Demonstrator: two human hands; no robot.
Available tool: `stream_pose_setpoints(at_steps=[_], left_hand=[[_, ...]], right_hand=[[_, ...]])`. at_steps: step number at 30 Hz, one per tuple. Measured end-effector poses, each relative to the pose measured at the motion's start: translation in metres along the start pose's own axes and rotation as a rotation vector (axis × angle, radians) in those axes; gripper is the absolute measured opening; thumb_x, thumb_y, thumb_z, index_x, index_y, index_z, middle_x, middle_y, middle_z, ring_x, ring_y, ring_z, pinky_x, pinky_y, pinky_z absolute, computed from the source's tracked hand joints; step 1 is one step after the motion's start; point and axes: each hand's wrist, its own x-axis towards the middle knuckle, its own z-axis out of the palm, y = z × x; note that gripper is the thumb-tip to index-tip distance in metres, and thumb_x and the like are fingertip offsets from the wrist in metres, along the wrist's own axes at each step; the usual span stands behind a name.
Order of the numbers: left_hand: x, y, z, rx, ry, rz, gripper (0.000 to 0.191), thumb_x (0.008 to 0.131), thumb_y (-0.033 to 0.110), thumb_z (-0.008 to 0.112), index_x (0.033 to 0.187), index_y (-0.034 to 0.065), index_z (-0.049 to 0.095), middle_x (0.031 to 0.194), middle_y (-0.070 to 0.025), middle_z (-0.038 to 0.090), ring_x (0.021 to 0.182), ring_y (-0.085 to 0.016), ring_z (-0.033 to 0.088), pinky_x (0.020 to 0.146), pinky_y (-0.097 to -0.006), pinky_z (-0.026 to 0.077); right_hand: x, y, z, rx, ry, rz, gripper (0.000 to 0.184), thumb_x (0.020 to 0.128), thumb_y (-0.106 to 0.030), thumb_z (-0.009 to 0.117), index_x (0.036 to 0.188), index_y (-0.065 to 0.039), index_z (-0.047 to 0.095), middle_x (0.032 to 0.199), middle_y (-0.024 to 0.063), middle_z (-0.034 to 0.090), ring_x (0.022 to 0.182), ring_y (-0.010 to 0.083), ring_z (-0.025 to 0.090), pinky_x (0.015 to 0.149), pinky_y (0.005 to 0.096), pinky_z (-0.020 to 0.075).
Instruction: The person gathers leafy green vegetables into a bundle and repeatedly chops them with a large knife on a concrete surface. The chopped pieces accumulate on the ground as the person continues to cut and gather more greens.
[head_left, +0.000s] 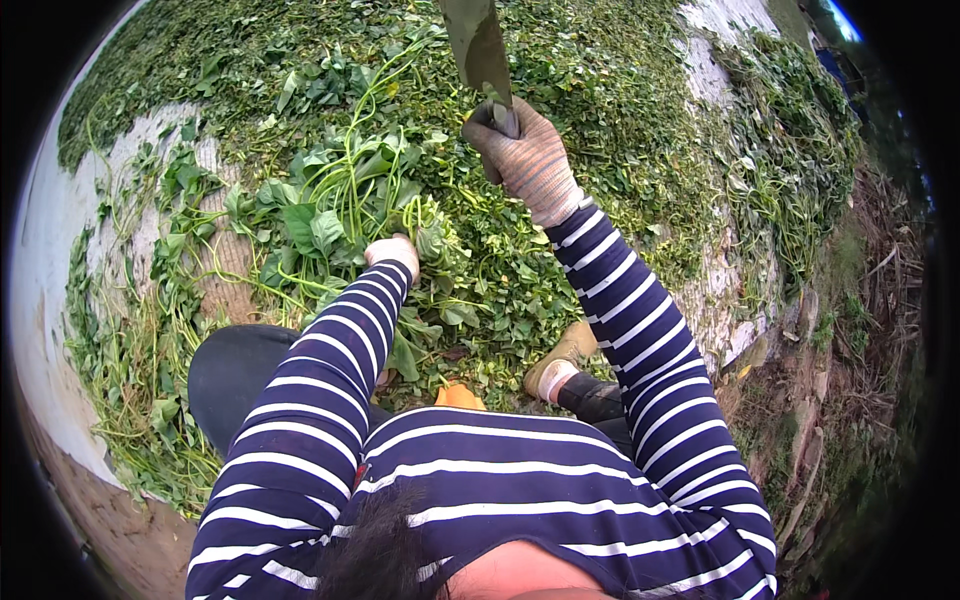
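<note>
My right hand (529, 157), in a knitted work glove, grips the handle of a broad-bladed knife (480, 49). The blade points up and away from me, and its far end is cut off by the top of the view. My left hand (394, 253) is down among a bunch of leafy green vines (345, 180), which partly hide its fingers. The long stems fan out ahead of that hand. Beneath the knife spreads a thick layer of chopped leaves and stems (592, 165).
Uncut vines (180, 195) lie at the left over a pale sheet (52, 277). More vines (780, 172) are heaped at the right, beside dry brush (885, 255). My right shoe (562, 356) rests by the cuttings, and something orange (459, 396) shows between my legs.
</note>
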Motion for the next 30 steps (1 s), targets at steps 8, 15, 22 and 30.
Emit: stream_pose_setpoints(at_steps=[8,15,22,30], left_hand=[[0.001,0.007,-0.006,0.074,-0.04,-0.001,0.047,0.074,0.03,0.083,0.115,0.012,0.073,0.116,-0.0045,0.073,0.106,-0.022,0.07,0.085,-0.0404,0.056],[0.003,0.0,-0.004,0.016,-0.009,0.012,0.051,0.074,0.037,0.083,0.116,0.0095,0.072,0.112,-0.0073,0.074,0.101,-0.024,0.072,0.082,-0.0393,0.057],[-0.003,0.002,0.0,-0.013,0.05,-0.014,0.053,0.074,0.035,0.083,0.118,0.009,0.069,0.116,-0.0092,0.072,0.106,-0.024,0.071,0.085,-0.0392,0.057],[0.016,0.002,0.003,-0.019,0.033,0.002,0.046,0.076,0.035,0.082,0.114,0.0116,0.073,0.115,-0.0076,0.073,0.104,-0.024,0.071,0.082,-0.0418,0.057]], right_hand=[[-0.071,0.054,0.042,-0.576,0.021,0.289,0.019,0.09,-0.018,0.068,0.094,0.0,0.063,0.082,0.0121,0.068,0.08,0.0213,0.067,0.074,0.0341,0.0534],[-0.075,0.084,-0.019,-0.683,-0.057,0.421,0.044,0.08,-0.033,0.07,0.112,-0.003,0.064,0.094,0.0187,0.069,0.088,0.0325,0.066,0.084,0.0402,0.0517],[0.015,-0.049,0.019,0.119,0.117,-0.521,0.017,0.092,-0.017,0.073,0.089,-0.004,0.064,0.064,0.0006,0.058,0.051,0.0094,0.05,0.048,0.0244,0.0408],[-0.172,0.147,0.014,-0.752,-0.206,0.919,0.041,0.081,-0.027,0.067,0.115,-0.003,0.067,0.104,0.02,0.069,0.095,0.0323,0.067,0.087,0.0367,0.0514]])
